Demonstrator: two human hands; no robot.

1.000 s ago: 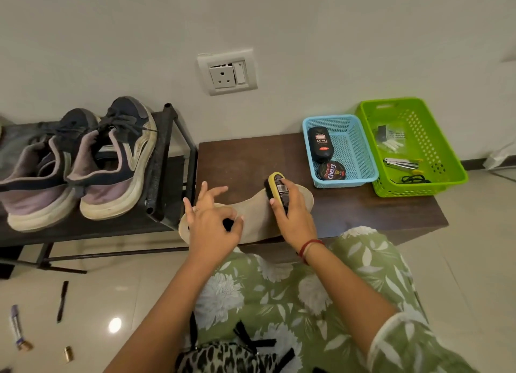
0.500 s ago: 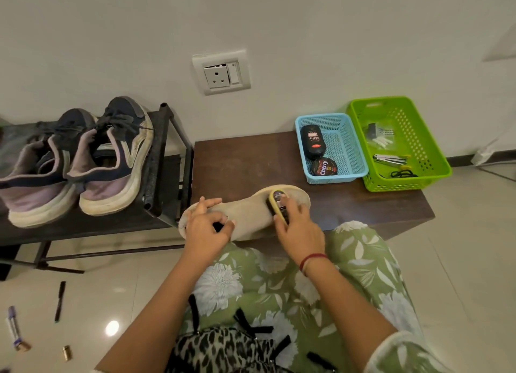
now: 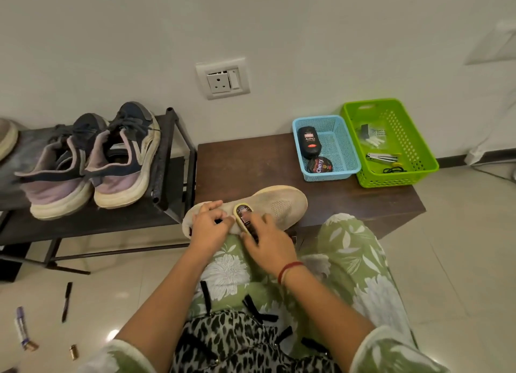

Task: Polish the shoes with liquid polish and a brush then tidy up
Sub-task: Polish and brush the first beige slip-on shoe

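Shoe: a beige shoe (image 3: pixel 279 205) is laid along the near edge of the bench (image 3: pixel 251 163), toe toward the bench's right end, heel overhanging its near left corner.
Left hand: the left hand (image 3: pixel 208 230) is curled round the heel end, fingertips hooked at the opening. The shoe is thereby held steady.
Right hand: the right hand (image 3: pixel 269 242) is wrapped over the back of the brush (image 3: pixel 242 212), which is pressed face down on the upper. The bristles are hidden.
Brush position: above the near left part of the bench, just beside the fingers of the left hand.
Change: one second earlier the brush was held at the toe end. Half a second earlier it was on the forepart. It has since been drawn to the heel end, and the meshed toe area is now uncovered.
Meaning: a toe-to-heel stroke is judged complete. The brushing step is judged to be under way, not finished.
Polish: the liquid polish bottle (image 3: pixel 308 143) and a round tin (image 3: pixel 320 165) are left lying in the blue basket (image 3: pixel 332 175) at the far right of the bench, neither being touched.
Outstanding: further strokes, any remaining shoe and the tidying up are judged still to be done.
Surroundings: a green basket (image 3: pixel 391 178) is set at the bench's right end. A pair of sneakers (image 3: pixel 111 163) is stored on the rack (image 3: pixel 164 154) left of the bench.
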